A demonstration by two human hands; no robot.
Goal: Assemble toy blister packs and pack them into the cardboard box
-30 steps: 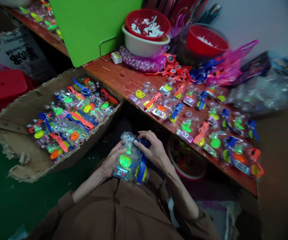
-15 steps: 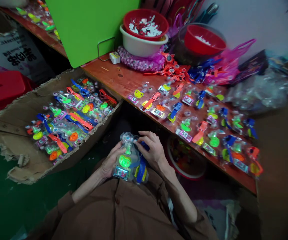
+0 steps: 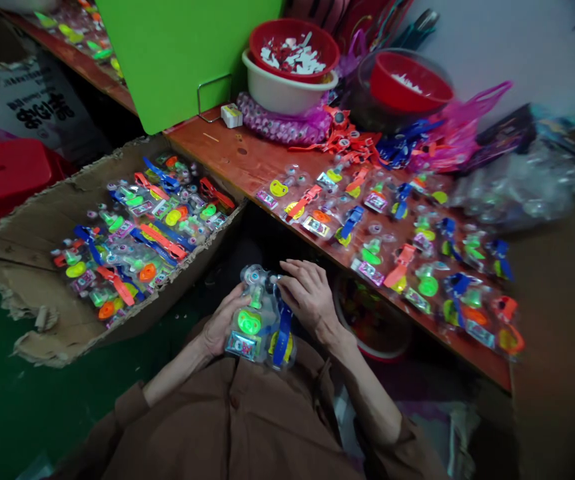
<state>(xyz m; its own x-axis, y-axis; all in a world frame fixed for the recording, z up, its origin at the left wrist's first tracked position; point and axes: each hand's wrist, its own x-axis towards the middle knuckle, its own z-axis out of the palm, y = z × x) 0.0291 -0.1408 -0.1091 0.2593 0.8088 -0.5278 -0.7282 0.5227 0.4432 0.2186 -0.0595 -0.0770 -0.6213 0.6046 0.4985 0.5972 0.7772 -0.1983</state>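
At the lap, hands grip a toy packet — label unreadable.

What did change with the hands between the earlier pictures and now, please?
The right hand slid slightly outward across the top of the clear plastic toy packet, its fingers now beside the blue strap. Nothing was let go. The left hand kept its hold, and the toys on the wooden shelf stayed put.
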